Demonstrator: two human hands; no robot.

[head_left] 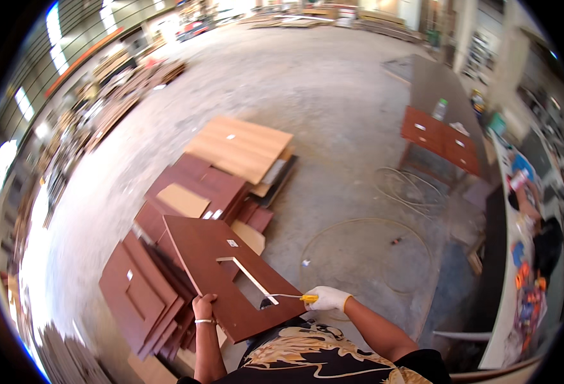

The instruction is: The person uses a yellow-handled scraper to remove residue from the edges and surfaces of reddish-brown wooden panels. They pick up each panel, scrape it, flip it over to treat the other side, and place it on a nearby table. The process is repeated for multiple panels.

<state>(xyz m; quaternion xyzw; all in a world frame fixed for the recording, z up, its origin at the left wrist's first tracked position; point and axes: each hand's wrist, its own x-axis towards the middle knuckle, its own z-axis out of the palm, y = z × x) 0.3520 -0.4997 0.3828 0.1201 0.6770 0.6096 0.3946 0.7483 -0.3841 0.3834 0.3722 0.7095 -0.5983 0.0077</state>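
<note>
Clear, green-capped bottle (440, 110) stood by reddish boards (430, 136); contents I could not tell. Red-brown panel (226, 296) with rectangular cut-out was tilted before patterned shirt (323, 355). Bare left hand (203, 307) grasped its edge; white-gloved right hand (328, 298) grasped yellow-handled tool (309, 298), thin shaft at cut-out.

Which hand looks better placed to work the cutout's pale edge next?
Probably the right hand: it holds the yellow-handled tool, whose shaft reaches the pale edge. The left hand is occupied, gripping the panel by its side.
</note>
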